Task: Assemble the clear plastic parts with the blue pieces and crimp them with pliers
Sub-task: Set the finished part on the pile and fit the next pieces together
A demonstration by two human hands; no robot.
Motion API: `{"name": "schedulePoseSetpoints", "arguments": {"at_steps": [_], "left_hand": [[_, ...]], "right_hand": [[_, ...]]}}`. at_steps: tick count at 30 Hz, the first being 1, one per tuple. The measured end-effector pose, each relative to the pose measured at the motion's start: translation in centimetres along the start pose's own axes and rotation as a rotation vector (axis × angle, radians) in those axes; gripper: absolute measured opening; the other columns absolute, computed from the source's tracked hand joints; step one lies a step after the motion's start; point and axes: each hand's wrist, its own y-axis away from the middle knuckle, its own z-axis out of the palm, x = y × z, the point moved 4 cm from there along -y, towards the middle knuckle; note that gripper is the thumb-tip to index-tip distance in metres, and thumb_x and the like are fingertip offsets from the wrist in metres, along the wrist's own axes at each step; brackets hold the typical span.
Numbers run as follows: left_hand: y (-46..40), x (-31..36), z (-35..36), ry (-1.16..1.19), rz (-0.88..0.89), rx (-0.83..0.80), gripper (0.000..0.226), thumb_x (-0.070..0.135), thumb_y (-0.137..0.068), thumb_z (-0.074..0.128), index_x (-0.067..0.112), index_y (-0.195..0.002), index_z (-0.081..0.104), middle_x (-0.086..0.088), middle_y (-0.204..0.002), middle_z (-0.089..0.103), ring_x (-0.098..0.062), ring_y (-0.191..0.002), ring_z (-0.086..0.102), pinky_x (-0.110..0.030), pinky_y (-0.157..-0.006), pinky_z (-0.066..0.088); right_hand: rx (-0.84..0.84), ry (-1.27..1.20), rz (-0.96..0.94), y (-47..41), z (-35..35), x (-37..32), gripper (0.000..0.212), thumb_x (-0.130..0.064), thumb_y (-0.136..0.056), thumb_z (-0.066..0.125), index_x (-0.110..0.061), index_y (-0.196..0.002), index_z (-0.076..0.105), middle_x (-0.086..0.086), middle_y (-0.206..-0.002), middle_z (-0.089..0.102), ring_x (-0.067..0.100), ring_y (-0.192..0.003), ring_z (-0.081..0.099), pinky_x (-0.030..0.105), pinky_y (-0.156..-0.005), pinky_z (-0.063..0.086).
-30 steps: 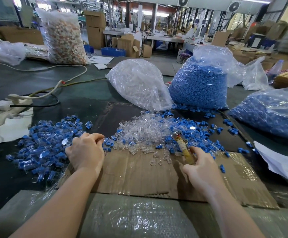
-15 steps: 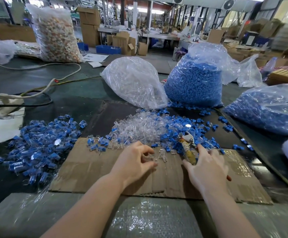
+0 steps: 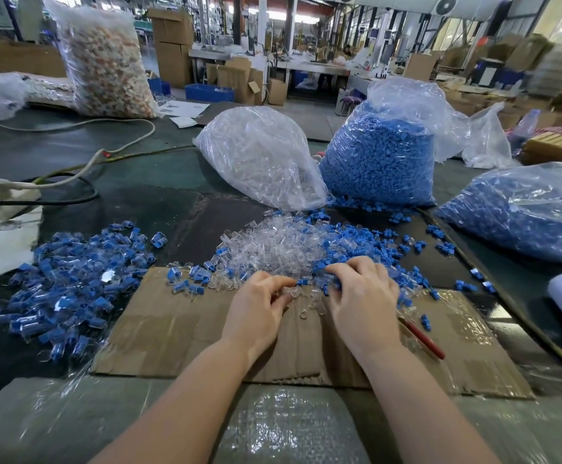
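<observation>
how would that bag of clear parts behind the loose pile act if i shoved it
The bag of clear parts would probably sag rather than slide: its thin film is crinkled and slumped. It likely feels light for its bulk, being hollow pieces. Its open mouth may spill more.

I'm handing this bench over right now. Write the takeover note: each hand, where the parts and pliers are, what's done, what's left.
Left hand: pinches a clear plastic part with a blue piece at its tip, over the cardboard sheet.
Right hand: fingers curled into the mixed pile of clear and blue parts; what it grips is hidden.
Pliers: only the red handle shows, lying on the cardboard beside the right wrist, not held.
Done: a heap of assembled pieces on the left.
Left: crimp the current piece, then work through the loose pile; the bag of clear parts and the bag of blue pieces stand behind it.
</observation>
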Motion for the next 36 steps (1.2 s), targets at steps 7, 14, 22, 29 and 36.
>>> {"name": "schedulePoseSetpoints", "arguments": {"at_steps": [7, 14, 22, 29, 36], "left_hand": [[0.2, -0.6, -0.1, 0.014, 0.005, 0.024, 0.019, 0.018, -0.088, 0.062, 0.023, -0.106, 0.064, 0.009, -0.093, 0.051, -0.004, -0.08, 0.051, -0.01, -0.07, 0.034], [0.3, -0.7, -0.2, 0.088, -0.027, 0.049, 0.018, 0.019, -0.082, 0.07, 0.03, -0.091, 0.058, 0.015, -0.084, 0.056, 0.002, -0.077, 0.054, -0.004, -0.068, 0.04], [0.3, -0.9, -0.3, 0.16, -0.056, 0.088, 0.012, 0.019, -0.079, 0.073, 0.022, -0.085, 0.064, 0.012, -0.075, 0.061, 0.005, -0.068, 0.054, -0.002, -0.064, 0.037], [0.4, -0.9, -0.3, 0.193, -0.068, 0.062, 0.013, 0.018, -0.078, 0.074, 0.025, -0.081, 0.063, 0.011, -0.074, 0.064, 0.004, -0.07, 0.057, -0.002, -0.065, 0.039], [0.5, -0.8, -0.5, 0.26, -0.107, 0.063, 0.017, 0.013, -0.08, 0.072, 0.027, -0.075, 0.064, 0.013, -0.07, 0.064, 0.009, -0.068, 0.057, -0.002, -0.064, 0.039]], "right_hand": [[-0.136, 0.088, -0.036, -1.9, 2.9, -2.0, 0.027, -0.023, -0.097, 0.042, -0.031, -0.111, 0.064, -0.002, -0.112, 0.048, 0.02, -0.109, 0.039, 0.039, -0.091, 0.026], [-0.2, 0.145, -0.009, -3.2, 3.4, -2.7, 0.023, -0.019, -0.093, 0.049, -0.029, -0.109, 0.063, -0.002, -0.114, 0.051, 0.022, -0.111, 0.041, 0.043, -0.09, 0.027], [-0.126, 0.145, -0.072, -2.8, 3.5, -2.5, 0.012, -0.022, -0.094, 0.049, -0.027, -0.097, 0.058, -0.006, -0.105, 0.054, 0.019, -0.105, 0.044, 0.039, -0.086, 0.023], [-0.094, 0.158, -0.096, -2.3, 3.5, -2.4, 0.01, -0.018, -0.094, 0.047, -0.025, -0.098, 0.054, -0.007, -0.104, 0.057, 0.018, -0.104, 0.044, 0.038, -0.086, 0.019], [0.007, 0.058, -0.071, -1.0, 2.2, -1.9, 0.011, -0.016, -0.093, 0.051, -0.024, -0.09, 0.058, -0.009, -0.087, 0.064, 0.017, -0.091, 0.051, 0.034, -0.088, 0.022]]}}
